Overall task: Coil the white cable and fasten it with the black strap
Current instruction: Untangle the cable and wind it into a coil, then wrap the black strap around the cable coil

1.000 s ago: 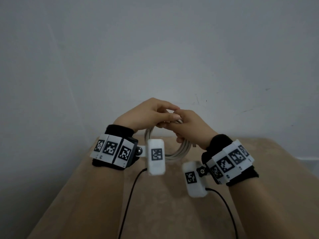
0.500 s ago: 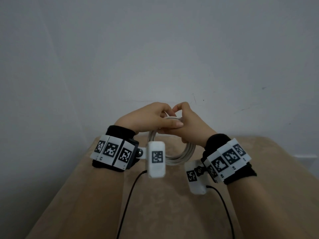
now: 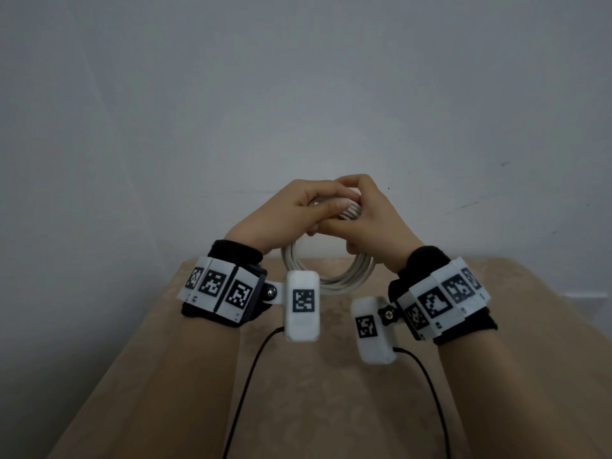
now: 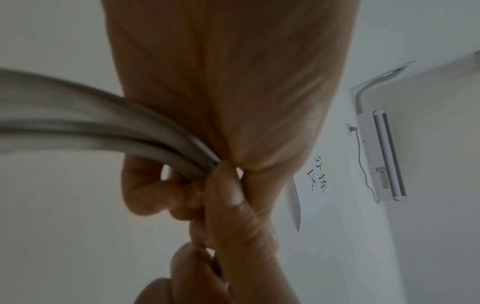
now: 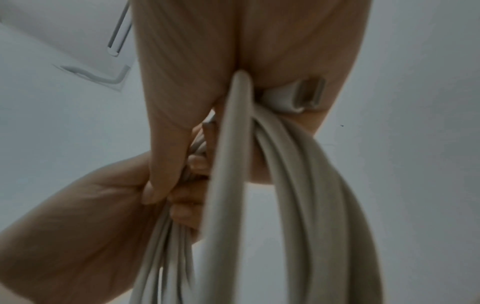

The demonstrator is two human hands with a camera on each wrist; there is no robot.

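Dangling white cable (image 3: 334, 279) coil, multi-looped

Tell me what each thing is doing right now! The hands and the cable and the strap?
White cable: coiled in loops, held up above the table.
Left hand: grips the top of the coil.
Right hand: grips the coil beside it; a white connector lies against its palm.
Black strap: not visible in any view.

Both forearms raised, wrists angled inward, hands meeting at top of the white cable (image 3: 331, 276) coil; left hand (image 3: 291, 210) fingers curled round the strands, right hand (image 3: 367, 213) curled over them from the other side, fingertips touching the left's
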